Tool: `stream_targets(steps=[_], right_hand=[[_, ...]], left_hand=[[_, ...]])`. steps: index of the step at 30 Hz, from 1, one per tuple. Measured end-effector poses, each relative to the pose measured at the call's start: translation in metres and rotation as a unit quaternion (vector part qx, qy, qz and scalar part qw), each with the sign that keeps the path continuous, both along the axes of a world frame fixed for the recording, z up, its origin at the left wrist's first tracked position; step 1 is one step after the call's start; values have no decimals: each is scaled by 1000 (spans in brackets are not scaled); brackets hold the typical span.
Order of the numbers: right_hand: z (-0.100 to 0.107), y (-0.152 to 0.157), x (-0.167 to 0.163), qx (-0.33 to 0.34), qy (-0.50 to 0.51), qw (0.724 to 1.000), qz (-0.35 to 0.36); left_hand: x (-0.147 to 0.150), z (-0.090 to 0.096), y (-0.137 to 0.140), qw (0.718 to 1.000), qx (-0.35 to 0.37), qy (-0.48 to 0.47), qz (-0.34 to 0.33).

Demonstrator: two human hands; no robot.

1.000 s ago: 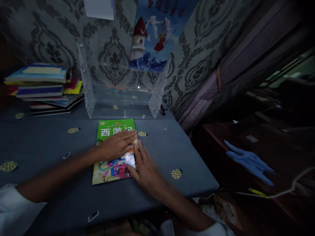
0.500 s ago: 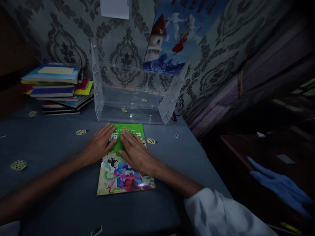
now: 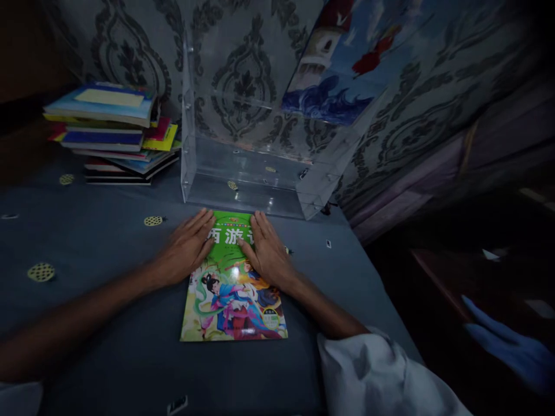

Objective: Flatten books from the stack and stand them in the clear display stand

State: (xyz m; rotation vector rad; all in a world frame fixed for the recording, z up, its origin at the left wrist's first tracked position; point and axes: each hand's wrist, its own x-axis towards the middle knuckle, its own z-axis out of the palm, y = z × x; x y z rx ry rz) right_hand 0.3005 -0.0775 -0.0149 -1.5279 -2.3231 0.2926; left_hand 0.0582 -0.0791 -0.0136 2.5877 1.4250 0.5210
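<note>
Hands (image 3: 184,248) (image 3: 273,254) have parted to side edges of the book (image 3: 236,306); tabletop (image 3: 351,277) extends rightward.

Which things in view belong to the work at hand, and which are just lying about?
In use:
green-topped book, flat on the table
left hand, on its upper left edge
right hand, on its upper right edge

Seemingly just around, untouched:
stack of books, left
clear stand, behind the book
wall poster
blue glove, far right, blurred

left hand (image 3: 184,248) now at upper left edge, off cover's middle | right hand (image 3: 269,251) now at upper right, off title's middle | book (image 3: 234,309) picture now uncovered
</note>
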Motion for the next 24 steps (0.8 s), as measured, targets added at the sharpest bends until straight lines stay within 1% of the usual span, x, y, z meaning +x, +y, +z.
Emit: stream_targets(steps=[4,7,13,18,24], right_hand=[[-6,-16,1,-4,22,1000,-23],[-7,-31,3,-6,28,999,-19],[-10,-55,8,4,48,999,0],[-11,-62,9,12,59,998,5],[-8,-61,10,7,60,998,0]], left_hand=[[2,-1,-1,1000,4,23,3],[1,-1,-1,999,5,39,-2],[-4,0,-3,997,-4,66,-45],[-8,0,-6,996,-20,58,-67],[-4,4,-9,998,-11,48,-32]])
